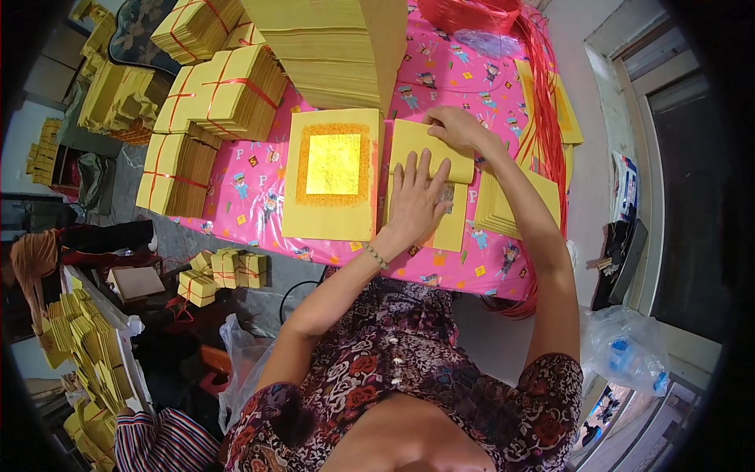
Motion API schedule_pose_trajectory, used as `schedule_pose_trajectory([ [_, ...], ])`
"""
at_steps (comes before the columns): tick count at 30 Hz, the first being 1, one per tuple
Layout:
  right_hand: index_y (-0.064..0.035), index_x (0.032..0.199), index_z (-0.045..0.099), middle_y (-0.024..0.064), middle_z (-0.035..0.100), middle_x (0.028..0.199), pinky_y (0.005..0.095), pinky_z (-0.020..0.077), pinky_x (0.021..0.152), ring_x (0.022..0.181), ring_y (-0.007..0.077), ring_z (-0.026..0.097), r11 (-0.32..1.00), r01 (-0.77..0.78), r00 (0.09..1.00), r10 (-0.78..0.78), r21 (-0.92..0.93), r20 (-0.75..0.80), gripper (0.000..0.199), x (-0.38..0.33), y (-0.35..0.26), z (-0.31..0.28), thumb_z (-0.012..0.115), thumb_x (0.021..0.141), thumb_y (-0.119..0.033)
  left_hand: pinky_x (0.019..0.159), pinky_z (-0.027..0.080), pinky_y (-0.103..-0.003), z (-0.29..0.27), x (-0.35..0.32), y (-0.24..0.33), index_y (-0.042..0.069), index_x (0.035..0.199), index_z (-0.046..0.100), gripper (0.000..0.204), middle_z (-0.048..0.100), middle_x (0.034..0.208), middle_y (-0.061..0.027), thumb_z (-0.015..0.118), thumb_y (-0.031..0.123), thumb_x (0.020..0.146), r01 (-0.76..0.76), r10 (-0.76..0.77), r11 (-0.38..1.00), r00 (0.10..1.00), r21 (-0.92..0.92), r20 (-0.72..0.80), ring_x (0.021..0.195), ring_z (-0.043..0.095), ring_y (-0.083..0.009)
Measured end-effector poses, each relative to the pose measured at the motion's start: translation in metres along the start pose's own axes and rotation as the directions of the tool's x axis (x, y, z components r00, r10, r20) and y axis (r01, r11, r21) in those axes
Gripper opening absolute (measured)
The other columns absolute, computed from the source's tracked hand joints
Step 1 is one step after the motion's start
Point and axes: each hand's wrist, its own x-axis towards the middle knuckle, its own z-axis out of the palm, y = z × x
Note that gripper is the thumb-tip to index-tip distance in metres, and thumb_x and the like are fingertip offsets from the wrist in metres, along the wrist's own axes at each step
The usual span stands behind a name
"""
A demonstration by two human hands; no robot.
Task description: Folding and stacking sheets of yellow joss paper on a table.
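A stack of yellow paper sheets (451,228) lies on a pink patterned tablecloth (252,197). My left hand (417,200) presses flat on it, fingers spread. My right hand (456,126) grips the far edge of the top sheet (421,145) and folds it over toward me. To the left lies a yellow sheet with a gold foil square (333,164) framed in orange. A second pile of plain yellow sheets (511,206) lies under my right forearm.
Tied bundles of yellow paper (236,90) with red string crowd the table's left; a tall loose stack (338,47) stands behind. Red plastic strings (543,102) hang at the right. Smaller bundles (224,271) sit on the floor; a plastic bag (625,354) lies at the right.
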Motion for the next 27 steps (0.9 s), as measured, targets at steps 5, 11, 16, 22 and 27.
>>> schedule_pose_trajectory([
  [5,-0.0004,0.104,0.064,0.0176,0.069,0.096,0.0422,0.0518,0.08,0.09,0.0324,0.066,1.0,0.007,1.0,-0.007,0.004,-0.011,0.024,0.001,0.003,0.001,0.067,0.086,-0.016,0.11,0.027,-0.061,0.001,0.002,0.001,0.016,0.152,0.034,0.078,0.032,0.152,-0.0202,0.064,0.047,0.087,-0.019,0.019,1.0,1.0,0.009,-0.012,0.137,0.03,-0.0448],
  [11,-0.0013,0.104,0.064,0.0173,0.069,0.096,0.0424,0.052,0.079,0.091,0.0323,0.067,1.0,-0.009,1.0,0.009,-0.012,-0.008,0.025,0.003,0.001,0.001,0.068,0.084,-0.016,0.107,0.025,-0.063,0.001,0.002,0.003,0.012,0.149,0.038,0.076,0.041,0.143,-0.0186,0.061,0.052,0.088,-0.033,0.033,0.999,0.999,-0.003,-0.022,0.134,0.031,-0.0465],
  [16,-0.0019,0.105,0.064,0.017,0.069,0.097,0.0427,0.0522,0.08,0.092,0.033,0.067,0.998,-0.002,1.0,0.001,-0.055,-0.018,0.025,0.002,0.0,0.004,0.068,0.084,-0.016,0.108,0.023,-0.064,0.003,-0.002,0.002,0.01,0.147,0.039,0.078,0.043,0.142,-0.0193,0.06,0.055,0.087,-0.035,0.035,0.999,0.999,-0.013,-0.024,0.134,0.03,-0.048],
  [22,-0.0023,0.105,0.063,0.017,0.069,0.098,0.0434,0.052,0.081,0.094,0.0336,0.066,0.999,0.004,1.0,-0.005,-0.045,-0.026,0.026,0.001,0.004,0.004,0.068,0.084,-0.017,0.11,0.021,-0.064,0.004,-0.003,0.002,0.009,0.145,0.043,0.077,0.041,0.144,-0.0212,0.058,0.058,0.088,-0.058,0.058,0.998,0.998,-0.024,-0.009,0.136,0.028,-0.0489],
  [27,-0.0023,0.104,0.063,0.0178,0.068,0.098,0.0447,0.0515,0.08,0.091,0.0334,0.065,0.986,0.117,0.97,-0.139,-0.118,-0.201,0.026,-0.009,0.001,0.003,0.068,0.084,-0.018,0.112,0.018,-0.065,0.001,-0.002,0.0,0.006,0.143,0.043,0.081,0.037,0.146,-0.0234,0.062,0.059,0.084,-0.055,0.057,0.996,0.998,-0.069,0.027,0.139,0.023,-0.0496],
])
